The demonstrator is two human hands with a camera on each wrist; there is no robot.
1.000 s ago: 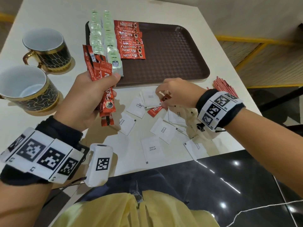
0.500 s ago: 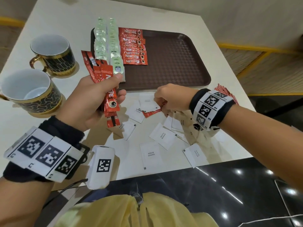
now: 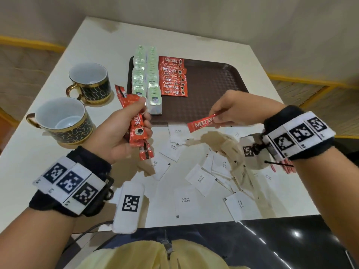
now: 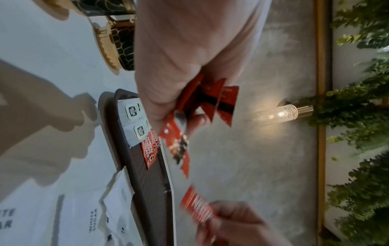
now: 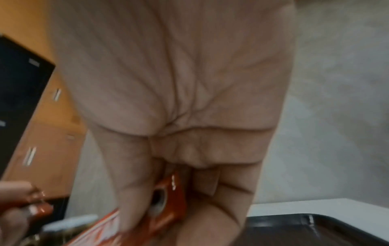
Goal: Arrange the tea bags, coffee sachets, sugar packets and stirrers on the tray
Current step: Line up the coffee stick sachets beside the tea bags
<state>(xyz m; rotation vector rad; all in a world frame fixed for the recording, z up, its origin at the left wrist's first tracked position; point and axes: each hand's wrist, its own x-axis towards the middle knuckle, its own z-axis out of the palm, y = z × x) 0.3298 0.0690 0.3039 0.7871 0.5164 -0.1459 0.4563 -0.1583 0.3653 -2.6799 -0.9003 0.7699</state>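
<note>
white table (image 3: 108, 45) seen from above, filling the middle of the frame. upper centre: brown tray (image 3: 213, 84) lying flat on it. left: two dark gold-rimmed cups (image 3: 88, 82), one nearer the lower left than the other. lower centre and right: scattered white sugar packets (image 3: 201, 179) lying flat, some overlapping; red stirrers (image 3: 285, 168) at the right edge.

1. Head view: looks steeply down from above at the table (image 3: 108, 45), both hands near.
2. Wrist views: very close behind each palm, facing far.
3. Shared by all: brown tray (image 3: 213, 88) (image 4: 147, 191) (image 5: 315, 233).
</note>
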